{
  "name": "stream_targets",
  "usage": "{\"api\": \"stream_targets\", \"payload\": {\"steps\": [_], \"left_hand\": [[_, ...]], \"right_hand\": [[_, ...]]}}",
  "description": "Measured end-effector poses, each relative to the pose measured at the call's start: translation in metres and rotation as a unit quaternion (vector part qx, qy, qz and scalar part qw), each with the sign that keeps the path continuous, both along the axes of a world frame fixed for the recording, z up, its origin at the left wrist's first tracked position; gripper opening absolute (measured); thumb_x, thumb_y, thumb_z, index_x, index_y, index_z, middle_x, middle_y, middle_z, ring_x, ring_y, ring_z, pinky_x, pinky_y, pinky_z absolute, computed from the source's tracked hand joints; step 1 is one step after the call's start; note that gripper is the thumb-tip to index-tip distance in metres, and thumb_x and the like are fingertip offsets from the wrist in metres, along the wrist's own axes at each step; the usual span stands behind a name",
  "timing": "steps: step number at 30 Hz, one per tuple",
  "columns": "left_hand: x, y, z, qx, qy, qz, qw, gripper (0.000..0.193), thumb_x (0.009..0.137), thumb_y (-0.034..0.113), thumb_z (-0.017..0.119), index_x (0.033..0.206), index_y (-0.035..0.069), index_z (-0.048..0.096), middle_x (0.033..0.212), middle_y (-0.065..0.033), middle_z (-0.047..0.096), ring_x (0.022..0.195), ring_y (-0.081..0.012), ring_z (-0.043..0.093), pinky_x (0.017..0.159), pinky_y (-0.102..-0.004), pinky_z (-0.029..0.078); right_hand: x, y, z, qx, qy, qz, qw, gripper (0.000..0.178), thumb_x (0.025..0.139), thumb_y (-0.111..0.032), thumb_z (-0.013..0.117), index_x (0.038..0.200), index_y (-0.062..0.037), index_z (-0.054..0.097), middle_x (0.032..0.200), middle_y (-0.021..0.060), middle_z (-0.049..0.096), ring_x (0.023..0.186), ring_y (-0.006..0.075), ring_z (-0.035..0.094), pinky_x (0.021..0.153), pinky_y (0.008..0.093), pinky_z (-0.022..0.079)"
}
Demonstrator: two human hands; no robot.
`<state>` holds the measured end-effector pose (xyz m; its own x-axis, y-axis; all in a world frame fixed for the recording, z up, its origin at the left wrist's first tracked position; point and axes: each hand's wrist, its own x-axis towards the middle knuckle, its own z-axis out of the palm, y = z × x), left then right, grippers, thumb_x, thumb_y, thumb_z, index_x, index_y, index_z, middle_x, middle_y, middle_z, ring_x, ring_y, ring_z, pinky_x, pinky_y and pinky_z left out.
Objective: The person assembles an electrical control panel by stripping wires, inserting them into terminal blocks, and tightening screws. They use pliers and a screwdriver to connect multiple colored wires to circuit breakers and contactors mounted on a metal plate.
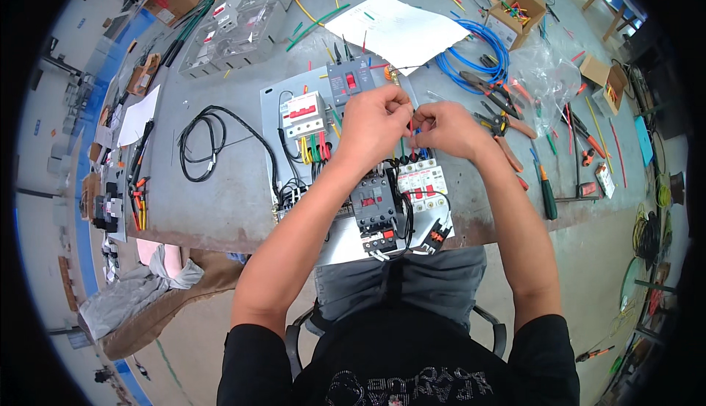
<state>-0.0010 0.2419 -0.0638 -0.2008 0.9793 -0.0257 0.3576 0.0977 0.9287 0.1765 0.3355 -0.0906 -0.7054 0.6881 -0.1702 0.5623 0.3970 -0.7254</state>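
Note:
Above the right side of a metal mounting plate (273,95), my left hand (376,125) and my right hand (450,132) meet, fingertips pinched on a thin red wire (412,123). Its ends are partly hidden by the fingers. Just beyond my left hand is a dark grey moulded-case circuit breaker (340,88) with a red switch. A white circuit breaker (302,115) sits left of it, with yellow, green and red wires below. Nearer me are a dark contactor (373,200) and a row of small white breakers (422,185).
A screwdriver (546,191) and pliers (494,97) lie to the right, near a blue wire coil (494,38) and a plastic bag (550,86). Behind the plate are paper sheets (397,27) and clear plastic boxes (243,38). A black cable (207,115) curls at left.

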Motion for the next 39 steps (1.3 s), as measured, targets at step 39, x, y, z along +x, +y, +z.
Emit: {"api": "stream_targets", "payload": {"steps": [39], "left_hand": [[0.008, 0.002, 0.001, -0.157, 0.294, -0.194, 0.922, 0.026, 0.087, 0.031, 0.085, 0.086, 0.005, 0.08, 0.082, -0.0138, 0.076, 0.078, -0.0295, 0.074, 0.076, -0.0422, 0.057]], "right_hand": [[-0.018, 0.026, -0.014, -0.129, -0.051, 0.011, 0.99, 0.015, 0.076, -0.013, 0.08, 0.086, -0.0039, 0.074, 0.073, 0.0044, 0.071, 0.062, 0.0159, 0.067, 0.058, 0.0332, 0.056]]}}
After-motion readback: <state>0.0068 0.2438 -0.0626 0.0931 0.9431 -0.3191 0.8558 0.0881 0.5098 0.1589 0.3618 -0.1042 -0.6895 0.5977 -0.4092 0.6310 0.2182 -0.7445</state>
